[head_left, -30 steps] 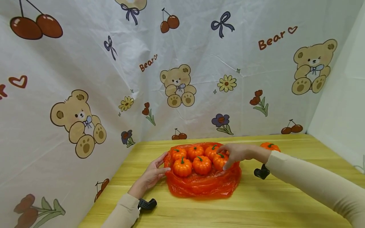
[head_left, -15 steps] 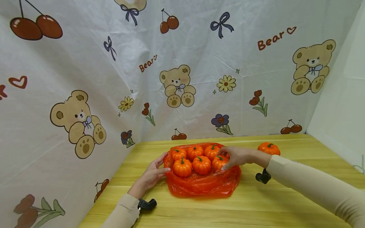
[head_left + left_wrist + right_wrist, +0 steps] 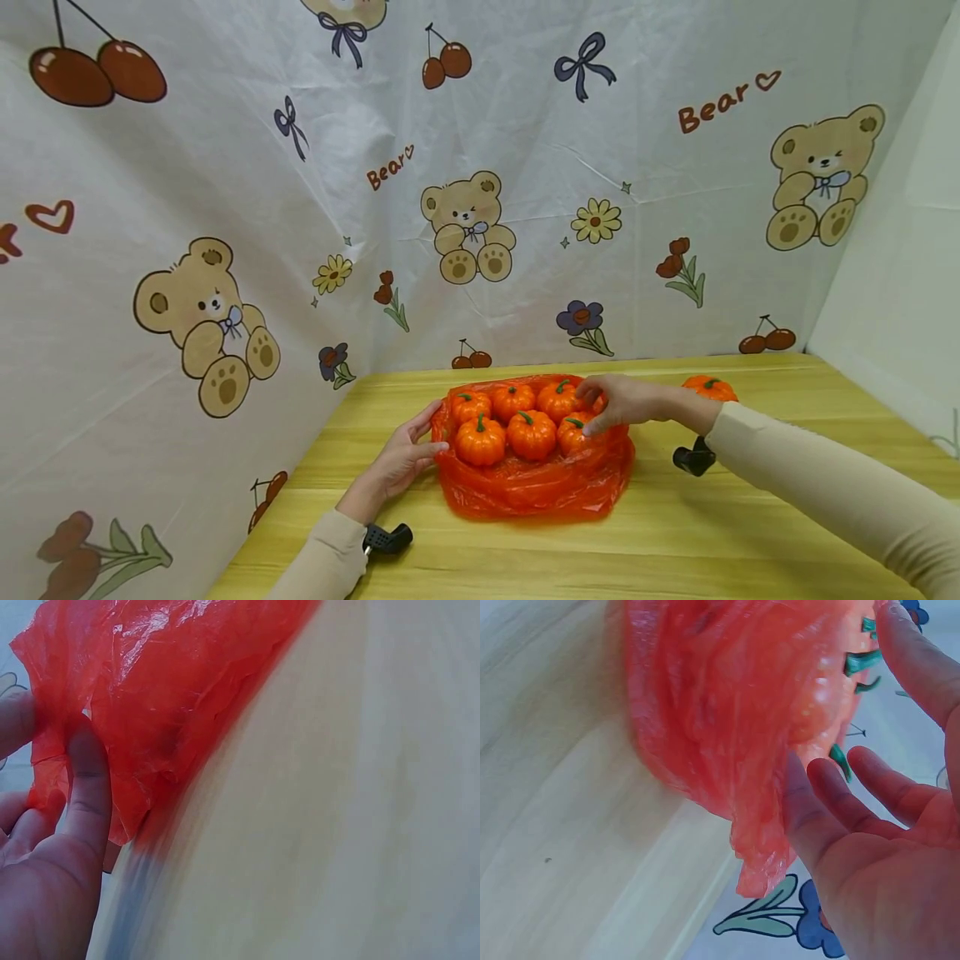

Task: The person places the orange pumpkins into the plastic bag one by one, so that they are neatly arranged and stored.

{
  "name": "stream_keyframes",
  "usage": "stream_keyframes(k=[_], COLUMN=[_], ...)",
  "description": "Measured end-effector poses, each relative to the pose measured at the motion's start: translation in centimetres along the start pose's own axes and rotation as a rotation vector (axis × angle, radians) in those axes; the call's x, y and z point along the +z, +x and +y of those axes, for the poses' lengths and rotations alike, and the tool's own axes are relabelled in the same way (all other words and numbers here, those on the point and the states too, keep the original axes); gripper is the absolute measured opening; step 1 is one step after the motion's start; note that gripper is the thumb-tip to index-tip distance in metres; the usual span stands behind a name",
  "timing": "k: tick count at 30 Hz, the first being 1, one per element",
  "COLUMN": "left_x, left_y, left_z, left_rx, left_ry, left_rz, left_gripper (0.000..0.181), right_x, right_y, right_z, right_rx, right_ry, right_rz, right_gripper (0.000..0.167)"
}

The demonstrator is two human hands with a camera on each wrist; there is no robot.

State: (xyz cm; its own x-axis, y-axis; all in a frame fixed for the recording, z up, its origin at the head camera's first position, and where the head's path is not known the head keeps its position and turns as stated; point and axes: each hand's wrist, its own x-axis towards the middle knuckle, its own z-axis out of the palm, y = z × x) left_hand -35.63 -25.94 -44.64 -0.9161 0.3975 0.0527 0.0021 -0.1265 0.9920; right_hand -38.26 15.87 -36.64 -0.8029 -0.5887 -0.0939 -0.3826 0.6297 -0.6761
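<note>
A thin red plastic bag [image 3: 536, 492] lies on the table with its mouth spread, holding several small orange pumpkins [image 3: 532, 435] with green stems. My left hand [image 3: 403, 457] pinches the left side of its rim; the left wrist view shows the thumb and fingers [image 3: 88, 784] on the film. Over the bag's right side, my right hand [image 3: 624, 402] hovers close to the front right pumpkin [image 3: 574, 435], partly covering the pumpkins there. In the right wrist view its fingers are spread with nothing gripped, beside the bag's gathered edge [image 3: 761, 855].
Another pumpkin [image 3: 708, 386] sits at the back right of the wooden table [image 3: 480, 567], partly hidden behind my right forearm. A cloth printed with bears hangs behind and to the left. Black wrist devices [image 3: 388, 538] are worn on both arms.
The front right pumpkin has settled slightly lower and leftward in the bag. My right hand has let go of it and lifted a little. The left hand stays put.
</note>
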Motion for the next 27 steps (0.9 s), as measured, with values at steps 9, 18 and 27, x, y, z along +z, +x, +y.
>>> stream_keyframes(k=[9, 18, 27], left_x=[0.0, 0.1, 0.0], left_y=[-0.1, -0.1, 0.0], left_z=[-0.1, 0.1, 0.0], left_rx=[0.003, 0.001, -0.002], left_ry=[0.003, 0.006, -0.001], left_rz=[-0.006, 0.006, -0.002], left_gripper=[0.092, 0.092, 0.092], right_x=[-1.3, -3.0, -4.9], right_y=[-0.8, -1.2, -2.7], right_z=[-0.8, 0.0, 0.8], right_rx=[0.047, 0.003, 0.013], right_ry=[0.051, 0.023, 0.007], right_rz=[0.02, 0.055, 0.121], right_gripper=[0.07, 0.071, 0.068])
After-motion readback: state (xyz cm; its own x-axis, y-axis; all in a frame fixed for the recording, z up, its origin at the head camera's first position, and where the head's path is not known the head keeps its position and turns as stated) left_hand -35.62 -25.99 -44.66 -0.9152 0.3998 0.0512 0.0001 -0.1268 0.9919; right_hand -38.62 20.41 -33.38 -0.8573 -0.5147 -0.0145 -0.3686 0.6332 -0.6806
